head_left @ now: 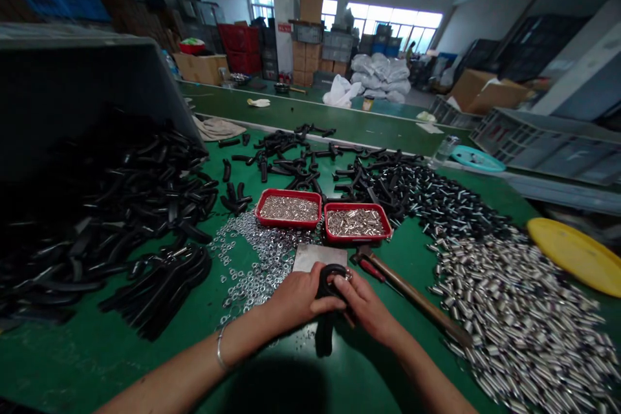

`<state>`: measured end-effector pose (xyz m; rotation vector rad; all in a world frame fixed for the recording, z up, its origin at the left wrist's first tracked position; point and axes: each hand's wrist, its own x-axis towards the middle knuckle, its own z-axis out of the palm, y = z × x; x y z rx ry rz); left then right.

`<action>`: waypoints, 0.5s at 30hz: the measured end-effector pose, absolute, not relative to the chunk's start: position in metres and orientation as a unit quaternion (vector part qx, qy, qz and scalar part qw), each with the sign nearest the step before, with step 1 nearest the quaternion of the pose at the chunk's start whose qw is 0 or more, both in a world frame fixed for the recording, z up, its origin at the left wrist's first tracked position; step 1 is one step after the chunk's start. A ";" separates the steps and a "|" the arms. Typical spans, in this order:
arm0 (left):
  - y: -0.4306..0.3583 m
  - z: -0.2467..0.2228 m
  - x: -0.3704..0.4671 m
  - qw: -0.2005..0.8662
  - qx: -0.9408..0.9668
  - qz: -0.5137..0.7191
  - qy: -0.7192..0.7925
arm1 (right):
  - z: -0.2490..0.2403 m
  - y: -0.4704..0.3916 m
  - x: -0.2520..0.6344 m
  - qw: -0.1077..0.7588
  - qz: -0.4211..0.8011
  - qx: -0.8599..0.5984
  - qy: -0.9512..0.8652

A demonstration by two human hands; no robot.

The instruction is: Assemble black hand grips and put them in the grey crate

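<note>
The left hand point(313, 289) is gripping the curved black part point(324, 335) above the counter point(412, 252), near the metal plate point(316, 255); the right hand point(367, 305) is pinching at its looped end. Steady left support with light fingertip alignment is appearing advisable.

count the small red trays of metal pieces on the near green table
2. The left tray sits beyond the loose silver rings; the right tray is beside it, beyond the metal plate. Both show clearly, though the heaps could hide another.
</note>
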<state>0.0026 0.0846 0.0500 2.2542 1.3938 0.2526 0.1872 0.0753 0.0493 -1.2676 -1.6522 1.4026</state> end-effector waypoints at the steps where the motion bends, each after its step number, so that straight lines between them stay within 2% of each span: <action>1: 0.081 0.054 0.002 0.231 0.829 0.076 0.504 | 0.052 0.070 0.186 0.300 0.537 -0.481 -0.624; 4: 0.077 0.061 0.001 0.214 0.839 0.054 0.497 | 0.052 0.061 0.182 0.285 0.510 -0.490 -0.647; 8: 0.104 0.059 -0.001 0.217 0.842 0.052 0.491 | 0.044 0.085 0.188 0.192 0.502 -0.513 -0.670; 10: 0.126 0.054 -0.004 0.206 0.854 0.046 0.475 | 0.044 0.112 0.197 0.186 0.391 -0.537 -0.724; 13: 0.150 0.045 -0.005 0.176 0.880 0.013 0.441 | 0.053 0.155 0.213 0.202 0.146 -0.568 -0.784; 15: 0.161 0.041 -0.001 0.153 0.887 0.005 0.435 | 0.060 0.177 0.223 0.182 0.079 -0.584 -0.787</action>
